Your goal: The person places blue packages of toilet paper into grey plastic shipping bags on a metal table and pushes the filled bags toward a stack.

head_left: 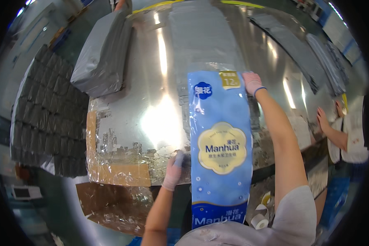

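A packing warehouse: a wide, shiny steel bench carries stacked grey plastic mailer bags, more grey bags lie flat, and another worker stands alongside.

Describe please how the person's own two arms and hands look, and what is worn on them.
Both hands wear thin, pale pinkish gloves: the left hand and the right hand, whose glove ends in a blue band at the wrist. Both forearms are bare. A light grey short sleeve covers the right upper arm.

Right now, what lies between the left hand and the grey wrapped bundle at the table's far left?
In the head view, only shiny metal table lies between the left hand and the grey bundle, with torn clear film and brown cardboard along its near-left edge.
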Demonstrator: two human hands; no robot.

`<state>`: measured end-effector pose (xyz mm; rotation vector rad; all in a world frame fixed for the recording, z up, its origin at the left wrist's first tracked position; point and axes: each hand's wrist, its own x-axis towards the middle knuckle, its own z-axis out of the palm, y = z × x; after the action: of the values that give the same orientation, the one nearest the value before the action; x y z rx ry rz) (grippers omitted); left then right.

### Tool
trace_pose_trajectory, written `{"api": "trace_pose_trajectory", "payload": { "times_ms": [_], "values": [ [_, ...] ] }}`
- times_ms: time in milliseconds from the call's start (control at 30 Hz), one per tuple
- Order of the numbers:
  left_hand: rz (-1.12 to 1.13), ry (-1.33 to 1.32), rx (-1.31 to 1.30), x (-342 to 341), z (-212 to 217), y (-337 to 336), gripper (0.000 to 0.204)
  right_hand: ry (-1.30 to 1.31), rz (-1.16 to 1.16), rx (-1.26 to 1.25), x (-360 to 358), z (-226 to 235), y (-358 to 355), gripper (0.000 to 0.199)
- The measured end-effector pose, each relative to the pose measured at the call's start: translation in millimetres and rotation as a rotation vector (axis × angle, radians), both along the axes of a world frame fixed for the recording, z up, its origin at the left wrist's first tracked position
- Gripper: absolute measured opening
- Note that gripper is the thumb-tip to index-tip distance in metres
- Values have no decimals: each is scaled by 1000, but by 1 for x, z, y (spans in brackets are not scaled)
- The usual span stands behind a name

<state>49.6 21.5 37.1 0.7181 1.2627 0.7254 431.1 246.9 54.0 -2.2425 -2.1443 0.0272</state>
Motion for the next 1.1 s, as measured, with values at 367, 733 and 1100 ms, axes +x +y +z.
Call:
{"api": "trace_pose_trajectory", "payload": {
  "times_ms": [367, 733, 1100],
  "values": [
    [-306, 1668, 1147, 84, -7, 275, 44, 280, -68, -98, 5, 0, 88, 27],
    [87, 1204, 891, 101, 8, 284, 60, 763, -24, 377, 2, 11, -17, 18],
    [-498, 1188, 734, 60, -61, 273, 23, 548, -73, -30, 7, -22, -7, 23]
  ]
}}
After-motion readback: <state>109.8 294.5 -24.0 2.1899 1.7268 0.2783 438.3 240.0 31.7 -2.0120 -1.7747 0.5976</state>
